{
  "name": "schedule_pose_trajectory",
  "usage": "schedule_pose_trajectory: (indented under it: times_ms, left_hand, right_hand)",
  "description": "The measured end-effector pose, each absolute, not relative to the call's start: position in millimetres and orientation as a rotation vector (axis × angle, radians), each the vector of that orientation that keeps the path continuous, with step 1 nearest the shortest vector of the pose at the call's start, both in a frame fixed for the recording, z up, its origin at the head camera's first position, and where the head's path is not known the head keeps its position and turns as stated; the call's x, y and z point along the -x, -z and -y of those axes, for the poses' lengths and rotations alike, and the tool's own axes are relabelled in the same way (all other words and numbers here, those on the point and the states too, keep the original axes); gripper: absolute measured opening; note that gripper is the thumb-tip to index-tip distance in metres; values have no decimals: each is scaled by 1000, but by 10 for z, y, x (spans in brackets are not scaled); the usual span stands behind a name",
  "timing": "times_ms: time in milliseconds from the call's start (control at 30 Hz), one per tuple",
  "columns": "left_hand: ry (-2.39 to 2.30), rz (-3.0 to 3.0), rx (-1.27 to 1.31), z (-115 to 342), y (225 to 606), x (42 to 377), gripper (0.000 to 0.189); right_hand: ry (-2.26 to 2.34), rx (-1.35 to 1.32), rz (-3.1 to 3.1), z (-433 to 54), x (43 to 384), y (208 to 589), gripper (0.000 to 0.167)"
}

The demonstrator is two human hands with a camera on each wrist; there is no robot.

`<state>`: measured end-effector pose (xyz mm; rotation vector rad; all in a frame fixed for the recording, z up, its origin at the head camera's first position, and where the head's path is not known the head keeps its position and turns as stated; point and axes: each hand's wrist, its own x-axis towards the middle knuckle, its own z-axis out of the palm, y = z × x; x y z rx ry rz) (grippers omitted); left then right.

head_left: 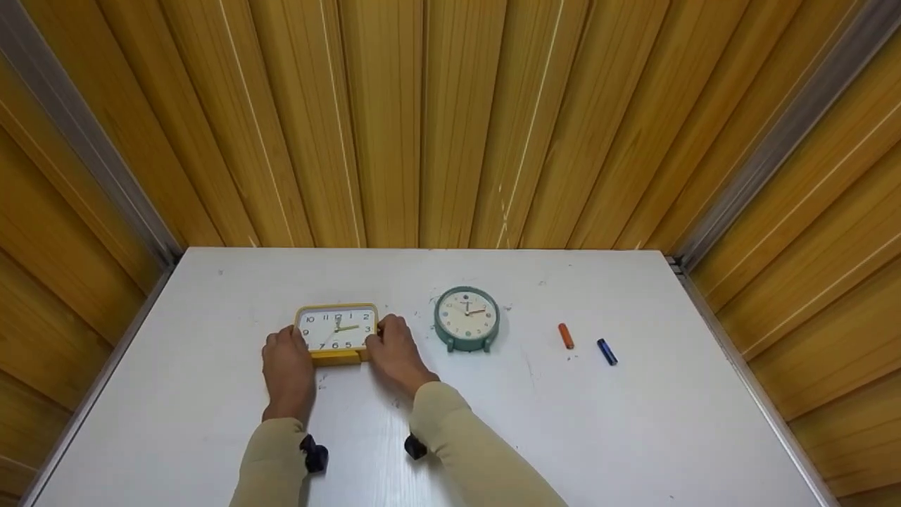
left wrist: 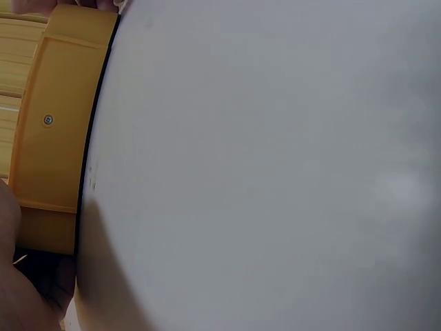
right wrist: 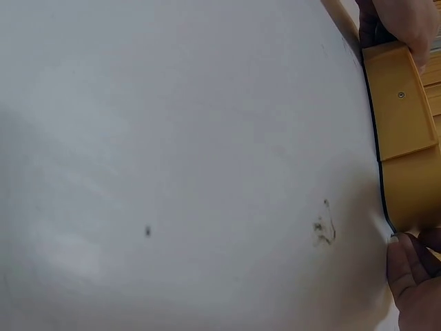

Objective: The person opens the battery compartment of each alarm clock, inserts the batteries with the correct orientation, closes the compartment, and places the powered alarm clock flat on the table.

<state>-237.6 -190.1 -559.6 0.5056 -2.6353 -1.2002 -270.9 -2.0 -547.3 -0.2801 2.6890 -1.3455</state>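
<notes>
A yellow rectangular clock (head_left: pixel 336 329) with a white dial lies face up on the white table (head_left: pixel 493 429), left of the middle. My left hand (head_left: pixel 288 370) grips its left side, and my right hand (head_left: pixel 401 355) holds the right side, fingertips at the edge. In the left wrist view the clock's yellow side wall (left wrist: pixel 58 131) shows a small screw in a panel, close over the table. From the right wrist view, the fingers (right wrist: pixel 403 265) of my right hand are at the clock's lower corner.
Right of the yellow clock lies a round green alarm clock (head_left: pixel 467 318), face up with two short feet toward me. Farther right are an orange battery (head_left: pixel 566 336) and a dark blue battery (head_left: pixel 607 352). Wood-patterned panels (head_left: pixel 450 127) wall in the table's back and sides.
</notes>
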Motion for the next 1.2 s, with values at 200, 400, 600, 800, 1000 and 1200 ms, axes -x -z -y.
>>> schedule_pose_trajectory:
  times_ms: [200, 400, 600, 800, 1000, 1200]
  left_hand:
    - [1214, 2652, -529, 1895, 5585, 2371, 51]
    - [1165, 2675, -527, 1880, 5567, 2376, 50]
    - [1070, 2700, -524, 1841, 5582, 2324, 48]
    - [1010, 2704, -510, 1817, 5586, 2277, 47]
    - [894, 2729, -481, 1814, 5578, 2223, 45]
    - [806, 2764, -482, 1798, 5546, 2183, 42]
  right_hand:
    - [1347, 217, -2658, 22, 2698, 5424, 23]
    - [1324, 209, -2672, 39, 2694, 5390, 55]
    - [1254, 261, -2742, 8, 2667, 5447, 56]
    - [1245, 289, -2770, -11, 2640, 5471, 55]
    - [1108, 341, -2849, -25, 2574, 5479, 56]
    - [1000, 326, -2863, -51, 2534, 5452, 58]
